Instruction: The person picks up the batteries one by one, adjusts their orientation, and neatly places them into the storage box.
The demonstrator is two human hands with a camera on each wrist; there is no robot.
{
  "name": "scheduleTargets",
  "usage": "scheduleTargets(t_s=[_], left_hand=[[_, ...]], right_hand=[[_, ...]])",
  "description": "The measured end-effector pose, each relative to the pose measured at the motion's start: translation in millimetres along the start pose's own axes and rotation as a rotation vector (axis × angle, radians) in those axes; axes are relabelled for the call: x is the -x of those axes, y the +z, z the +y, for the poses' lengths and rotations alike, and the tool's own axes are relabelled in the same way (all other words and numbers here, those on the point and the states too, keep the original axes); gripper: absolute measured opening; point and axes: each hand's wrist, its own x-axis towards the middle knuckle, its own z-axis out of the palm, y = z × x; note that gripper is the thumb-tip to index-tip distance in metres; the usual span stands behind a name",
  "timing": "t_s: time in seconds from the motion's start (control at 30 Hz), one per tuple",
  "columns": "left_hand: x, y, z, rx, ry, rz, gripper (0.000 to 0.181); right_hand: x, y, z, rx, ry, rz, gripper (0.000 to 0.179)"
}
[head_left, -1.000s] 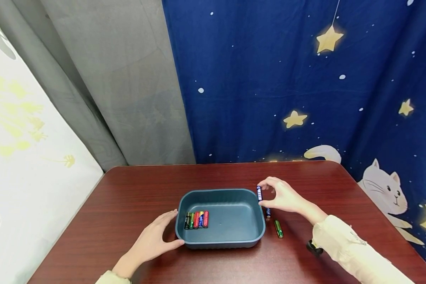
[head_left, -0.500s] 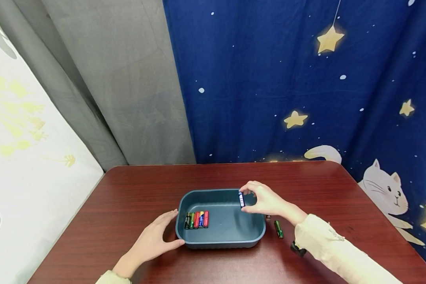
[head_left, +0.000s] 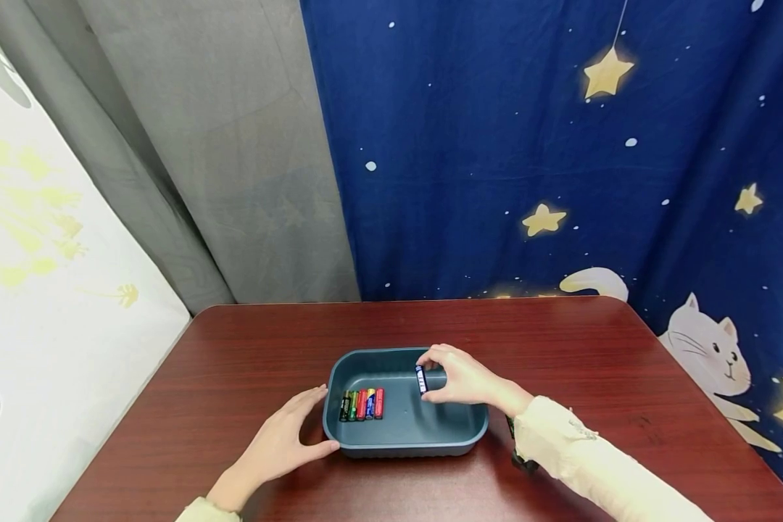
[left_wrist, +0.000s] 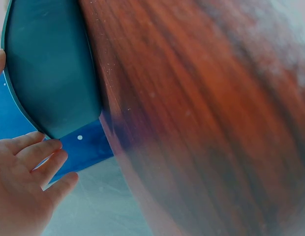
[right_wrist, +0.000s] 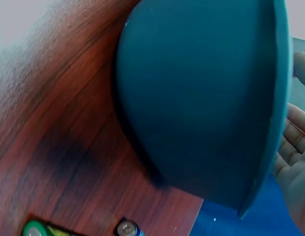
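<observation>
My right hand (head_left: 466,378) pinches a blue-and-white battery (head_left: 421,380) between thumb and fingertips, over the middle of a dark teal tray (head_left: 417,429). Inside the tray, at its left end, several batteries (head_left: 362,405) in black, green, red and blue lie side by side in a row. My left hand (head_left: 279,439) rests with extended fingers and thumb against the tray's left end. In the left wrist view, its fingertips touch the rim. The tray wall (right_wrist: 192,98) hides the held battery in the right wrist view.
On the table right of the tray lie a green battery (right_wrist: 35,229) and a dark one (right_wrist: 127,228) seen end-on; my right arm mostly covers them in the head view. The brown table (head_left: 267,341) backs onto a blue star-patterned curtain (head_left: 483,145).
My right hand has carried the blue-and-white battery leftward from beyond the tray's right rim to over its middle, and lower. The left hand stays in place.
</observation>
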Motion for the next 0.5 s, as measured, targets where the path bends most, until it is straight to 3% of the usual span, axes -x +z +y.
scheduleTargets(t_s=[0.2, 0.5], left_hand=[[0.4, 0.2, -0.4, 0.002, -0.002, -0.001, 0.082], [-0.1, 0.1, 0.2, 0.003, -0.008, -0.005, 0.080]], right_hand=[[-4.3, 9.4, -2.9, 0.030, 0.036, -0.039, 0.045], [-10.7, 23.8, -4.2, -0.015, 0.058, -0.098, 0.043]])
